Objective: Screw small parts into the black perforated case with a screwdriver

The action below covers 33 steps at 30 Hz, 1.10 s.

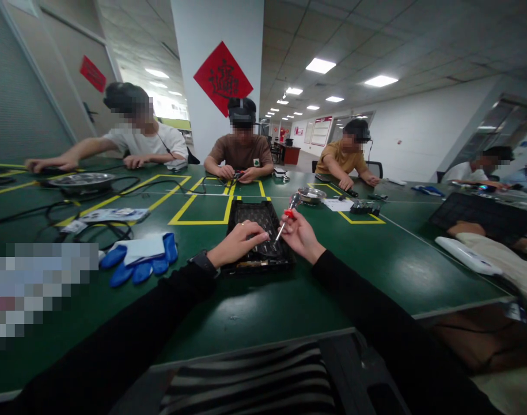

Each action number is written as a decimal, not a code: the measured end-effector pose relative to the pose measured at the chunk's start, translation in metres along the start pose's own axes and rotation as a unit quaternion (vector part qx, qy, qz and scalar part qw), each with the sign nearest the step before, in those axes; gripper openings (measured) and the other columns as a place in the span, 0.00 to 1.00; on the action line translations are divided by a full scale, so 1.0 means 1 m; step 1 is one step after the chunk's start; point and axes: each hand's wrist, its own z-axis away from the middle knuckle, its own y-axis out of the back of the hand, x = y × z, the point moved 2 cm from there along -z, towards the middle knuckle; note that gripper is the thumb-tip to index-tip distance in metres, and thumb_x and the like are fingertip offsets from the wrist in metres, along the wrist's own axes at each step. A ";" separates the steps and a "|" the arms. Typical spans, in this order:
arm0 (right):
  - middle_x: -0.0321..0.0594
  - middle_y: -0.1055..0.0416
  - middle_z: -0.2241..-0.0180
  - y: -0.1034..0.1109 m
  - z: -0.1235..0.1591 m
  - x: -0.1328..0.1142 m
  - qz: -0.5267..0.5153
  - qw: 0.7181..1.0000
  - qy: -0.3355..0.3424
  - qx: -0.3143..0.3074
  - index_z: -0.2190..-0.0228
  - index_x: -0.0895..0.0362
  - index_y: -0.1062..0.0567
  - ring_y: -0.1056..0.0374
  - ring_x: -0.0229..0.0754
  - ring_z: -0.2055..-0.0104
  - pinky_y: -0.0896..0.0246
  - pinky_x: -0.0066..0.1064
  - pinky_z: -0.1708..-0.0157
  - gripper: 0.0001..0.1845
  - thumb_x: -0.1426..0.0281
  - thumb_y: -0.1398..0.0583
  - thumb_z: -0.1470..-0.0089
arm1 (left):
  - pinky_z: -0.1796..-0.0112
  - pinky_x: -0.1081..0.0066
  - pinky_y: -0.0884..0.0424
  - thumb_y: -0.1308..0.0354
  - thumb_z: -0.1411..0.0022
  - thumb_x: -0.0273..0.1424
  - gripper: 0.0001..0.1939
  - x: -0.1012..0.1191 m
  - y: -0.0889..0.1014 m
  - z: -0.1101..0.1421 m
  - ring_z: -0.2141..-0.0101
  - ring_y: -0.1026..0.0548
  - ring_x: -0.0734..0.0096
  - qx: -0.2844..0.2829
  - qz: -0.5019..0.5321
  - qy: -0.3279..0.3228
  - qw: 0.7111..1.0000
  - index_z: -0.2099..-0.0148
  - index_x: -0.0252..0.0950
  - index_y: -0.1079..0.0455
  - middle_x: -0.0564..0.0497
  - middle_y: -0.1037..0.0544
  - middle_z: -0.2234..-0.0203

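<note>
A black, open case-like part (234, 222) with a ribbed, slotted inside lies on the green table in front of me. My left hand (239, 242) rests over its left side, fingers stretched out and nothing visibly gripped. On the right, my right hand (304, 233) is closed around a screwdriver (289, 212) with a red and dark handle. The handle points up and away, while the metal shaft slants down to the left over the case. Whether the tip touches anything I cannot make out.
Blue-and-white gloves (144, 256) lie left of the case, near black cables (112, 230). Metal bowls (310, 195) and yellow tape outlines (198, 222) are farther back. Several people sit around the green table (332, 300), and a white device (468, 255) lies at the right.
</note>
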 end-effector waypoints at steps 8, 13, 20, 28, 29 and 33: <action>0.22 0.51 0.88 -0.039 0.031 -0.018 0.059 0.979 -0.123 -0.154 0.63 0.58 0.32 0.65 0.26 0.91 0.57 0.21 0.86 0.18 0.59 0.53 0.40 | 0.50 0.61 0.43 0.55 0.37 0.43 0.21 0.021 0.025 -0.002 0.55 0.33 0.64 0.113 0.129 0.035 0.985 0.49 0.37 0.32 0.48 0.27 0.57; 0.29 0.35 0.84 -0.060 0.045 0.005 0.139 0.927 -0.207 -0.279 0.63 0.57 0.32 0.56 0.26 0.92 0.54 0.24 0.85 0.23 0.54 0.57 0.41 | 0.65 0.70 0.31 0.51 0.39 0.45 0.21 0.047 0.007 -0.005 0.72 0.29 0.72 0.146 0.473 0.094 0.864 0.57 0.32 0.32 0.50 0.28 0.75; 0.32 0.41 0.86 0.012 0.003 -0.012 0.437 0.890 0.120 0.046 0.79 0.57 0.33 0.50 0.32 0.84 0.55 0.26 0.80 0.22 0.54 0.50 0.46 | 0.76 0.77 0.38 0.52 0.42 0.48 0.21 -0.018 0.051 0.002 0.81 0.38 0.80 0.356 0.343 0.156 0.855 0.71 0.33 0.34 0.55 0.34 0.81; 0.33 0.39 0.80 0.057 -0.009 0.002 0.755 0.654 0.032 0.041 0.82 0.57 0.37 0.44 0.34 0.76 0.53 0.26 0.74 0.21 0.55 0.50 0.48 | 0.73 0.72 0.40 0.53 0.47 0.52 0.26 -0.121 0.043 0.037 0.75 0.29 0.65 0.041 -0.134 0.361 0.922 0.76 0.35 0.28 0.48 0.27 0.82; 0.33 0.38 0.79 0.054 -0.009 0.003 0.773 0.634 0.019 0.020 0.81 0.57 0.37 0.43 0.34 0.75 0.53 0.26 0.74 0.19 0.57 0.49 0.48 | 0.72 0.71 0.40 0.54 0.47 0.52 0.26 -0.123 0.042 0.037 0.74 0.28 0.64 0.010 -0.145 0.355 0.924 0.75 0.36 0.27 0.48 0.26 0.80; 0.38 0.33 0.76 0.045 -0.008 0.001 0.795 0.606 -0.004 -0.007 0.82 0.58 0.35 0.40 0.36 0.72 0.52 0.26 0.73 0.17 0.63 0.49 0.47 | 0.69 0.72 0.38 0.55 0.46 0.52 0.26 -0.120 0.037 0.034 0.69 0.26 0.61 -0.024 -0.173 0.358 0.917 0.69 0.38 0.26 0.47 0.23 0.74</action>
